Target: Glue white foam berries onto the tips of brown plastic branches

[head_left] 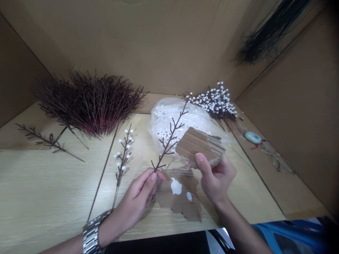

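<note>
Pinched in my left hand (143, 188) is a bare brown artificial twig (172, 135), tilted up to the right with its short side branches spread. My right hand (215, 174) grips a torn piece of cardboard (197, 144), thumb on its face, just right of the twig. Beneath both hands a second cardboard piece (189, 208) lies on the table, bearing two white blobs (176, 186) that look like glue or paint. Left of my left hand lies a twig with white berries (123, 155). Behind the raised twig sits a clear plastic bag (161, 120) of small white balls.
A large heap of dark brown twigs (92, 102) stands at the back left, with a loose twig (50, 141) before it. White-berried twigs (214, 100) are piled at the back right. A pale green oval object (252, 137) and eyeglasses (275, 155) lie right. Cardboard walls (148, 46) enclose the table.
</note>
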Available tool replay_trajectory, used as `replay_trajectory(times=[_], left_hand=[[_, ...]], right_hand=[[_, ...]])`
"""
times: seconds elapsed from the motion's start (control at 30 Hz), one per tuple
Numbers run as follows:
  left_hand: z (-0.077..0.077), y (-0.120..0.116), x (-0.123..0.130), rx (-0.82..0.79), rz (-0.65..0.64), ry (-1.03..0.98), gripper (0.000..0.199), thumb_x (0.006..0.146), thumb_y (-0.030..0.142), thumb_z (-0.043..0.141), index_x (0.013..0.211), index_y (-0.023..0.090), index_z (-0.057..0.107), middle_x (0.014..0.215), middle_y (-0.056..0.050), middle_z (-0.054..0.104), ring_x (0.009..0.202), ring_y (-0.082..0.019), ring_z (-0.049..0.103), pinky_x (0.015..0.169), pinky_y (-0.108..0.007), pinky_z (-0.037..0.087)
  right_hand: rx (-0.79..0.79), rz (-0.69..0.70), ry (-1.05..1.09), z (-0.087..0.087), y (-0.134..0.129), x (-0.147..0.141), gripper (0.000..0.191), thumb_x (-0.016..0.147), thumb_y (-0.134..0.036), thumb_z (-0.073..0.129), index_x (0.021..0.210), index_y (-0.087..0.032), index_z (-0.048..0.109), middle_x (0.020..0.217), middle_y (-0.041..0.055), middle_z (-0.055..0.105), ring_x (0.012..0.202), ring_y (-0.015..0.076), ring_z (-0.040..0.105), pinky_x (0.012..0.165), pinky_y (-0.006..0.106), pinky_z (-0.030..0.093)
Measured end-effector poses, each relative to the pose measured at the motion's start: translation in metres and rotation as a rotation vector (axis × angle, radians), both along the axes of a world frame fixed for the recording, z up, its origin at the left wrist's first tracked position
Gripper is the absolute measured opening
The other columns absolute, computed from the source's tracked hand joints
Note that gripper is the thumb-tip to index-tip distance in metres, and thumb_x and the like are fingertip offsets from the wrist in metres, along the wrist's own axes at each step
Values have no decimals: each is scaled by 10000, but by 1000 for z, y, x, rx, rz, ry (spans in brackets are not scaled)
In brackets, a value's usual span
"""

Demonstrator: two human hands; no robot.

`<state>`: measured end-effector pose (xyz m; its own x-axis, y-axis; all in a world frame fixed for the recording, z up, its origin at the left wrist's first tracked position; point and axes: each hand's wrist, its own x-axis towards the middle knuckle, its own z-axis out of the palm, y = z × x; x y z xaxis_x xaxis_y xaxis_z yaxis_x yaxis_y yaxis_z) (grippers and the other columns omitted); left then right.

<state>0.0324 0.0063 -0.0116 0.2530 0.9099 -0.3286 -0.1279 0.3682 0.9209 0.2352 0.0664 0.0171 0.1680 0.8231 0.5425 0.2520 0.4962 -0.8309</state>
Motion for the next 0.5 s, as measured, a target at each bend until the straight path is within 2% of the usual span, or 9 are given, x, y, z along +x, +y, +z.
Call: replay_trajectory(times=[0.37,0.5], left_hand=[[-1,-1,-1,2,-20,7,378,1041,529,425,1069,210,626,614,83,296,544,-111,247,499,-257,206],[1,0,-1,23,-22,27,374,1044,528,419,1066,217,627,617,83,285,544,-111,249,499,-257,215]], right_hand=[[21,2,-12,0,0,2,86,863,-176,735,827,-211,665,595,-49,705,444,136,670,416,205,549],[70,-59,131,0,1,2,77,856,-198,747,871,-217,674,693,-23,715,462,151,669,423,260,566]])
